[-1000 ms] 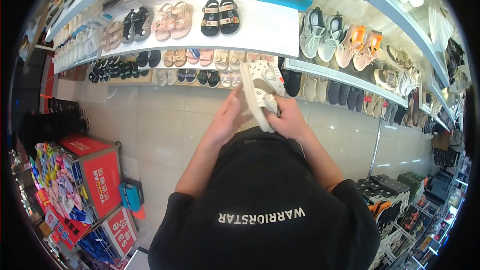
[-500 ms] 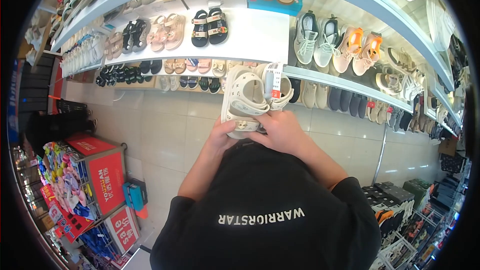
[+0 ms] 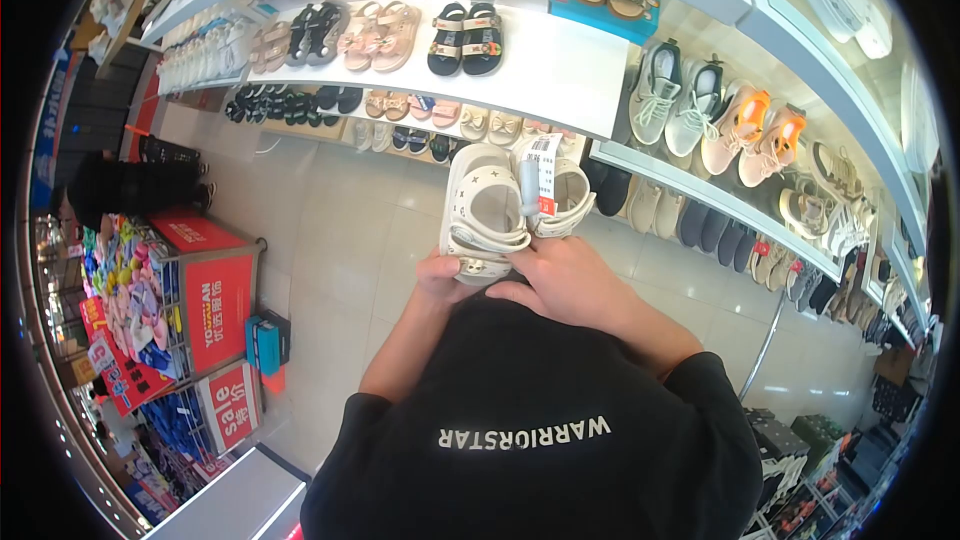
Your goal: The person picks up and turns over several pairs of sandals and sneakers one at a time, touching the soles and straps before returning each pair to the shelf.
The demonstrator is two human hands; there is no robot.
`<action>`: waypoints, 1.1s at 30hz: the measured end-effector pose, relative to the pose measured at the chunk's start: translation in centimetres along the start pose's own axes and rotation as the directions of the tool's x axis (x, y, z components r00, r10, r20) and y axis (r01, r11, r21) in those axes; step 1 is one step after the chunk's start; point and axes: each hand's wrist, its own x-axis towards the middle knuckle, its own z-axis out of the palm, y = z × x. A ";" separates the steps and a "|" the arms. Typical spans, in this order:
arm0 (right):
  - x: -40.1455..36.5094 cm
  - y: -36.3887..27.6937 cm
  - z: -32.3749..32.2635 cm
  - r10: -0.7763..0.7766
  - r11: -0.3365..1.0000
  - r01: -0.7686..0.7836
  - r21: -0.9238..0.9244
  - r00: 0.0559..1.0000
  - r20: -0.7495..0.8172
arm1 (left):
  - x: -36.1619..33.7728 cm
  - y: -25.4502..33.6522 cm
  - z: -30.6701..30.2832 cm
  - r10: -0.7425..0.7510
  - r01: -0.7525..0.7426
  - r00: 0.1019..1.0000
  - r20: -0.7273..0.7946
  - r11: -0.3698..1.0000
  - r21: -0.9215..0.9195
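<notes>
A pair of cream-white strappy sandals (image 3: 470,190) with small dark prints is held up close to the chest, toes hidden toward the body. A white and red price tag (image 3: 543,175) and a grey security tag (image 3: 527,190) hang between the two shoes. My left hand (image 3: 445,275) is closed round the lower left side of the left sandal. My right hand (image 3: 560,280) has its fingers wrapped at the lower part of the sandals, on the right side; some fingertips are hidden behind the straps.
In front is a white shelf (image 3: 560,90) with black sandals (image 3: 467,40) and pink sandals (image 3: 380,38). Sneakers (image 3: 655,95) stand to its right. Red-signed bins (image 3: 215,310) are at the left, a person in black (image 3: 105,185) beyond. A white surface (image 3: 240,500) lies lower left.
The view has turned, so the shelves appear further right and lower. Both hands still hold the sandals, which sit slightly lower in view.
</notes>
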 end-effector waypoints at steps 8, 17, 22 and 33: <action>4.3 1.0 -1.0 0.104 0.703 -0.455 0.546 0.826 0.555 | -0.8 1.2 2.3 0.119 -0.096 0.960 -0.255 0.990 0.100; 4.1 6.1 3.3 -0.053 -0.447 -0.423 0.788 0.892 0.448 | 0.9 2.1 3.3 0.106 0.024 0.973 -0.206 0.839 0.544; 3.2 6.8 4.3 0.063 -0.568 -0.316 0.760 0.904 0.423 | 1.4 1.9 3.5 0.095 0.008 0.985 -0.142 0.805 0.593; -0.3 7.2 3.8 0.248 -0.650 -0.058 0.757 0.926 0.284 | 2.8 2.0 5.9 -0.114 0.048 0.993 0.004 0.451 0.891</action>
